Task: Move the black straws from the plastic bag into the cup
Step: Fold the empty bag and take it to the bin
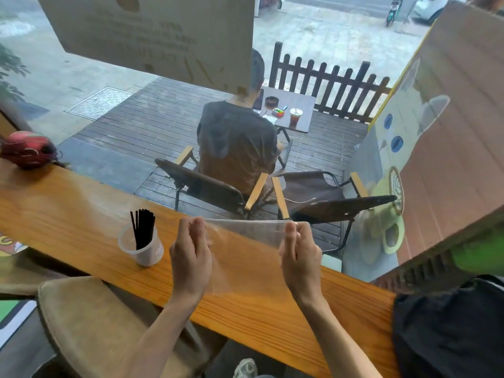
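Note:
A clear plastic bag (245,241) is stretched flat between my two hands above the wooden counter; I see no straws inside it. My left hand (191,255) pinches the bag's upper left corner and my right hand (298,255) pinches its upper right corner. To the left of my left hand, a translucent plastic cup (141,248) stands upright on the counter. A bundle of black straws (143,229) stands in the cup and sticks out above its rim.
The wooden counter (81,219) runs along a window. A red helmet (27,148) lies at its far left. A brown stool (95,323) is below me and a dark bag (450,331) at the right. Outside, a person sits at a small table.

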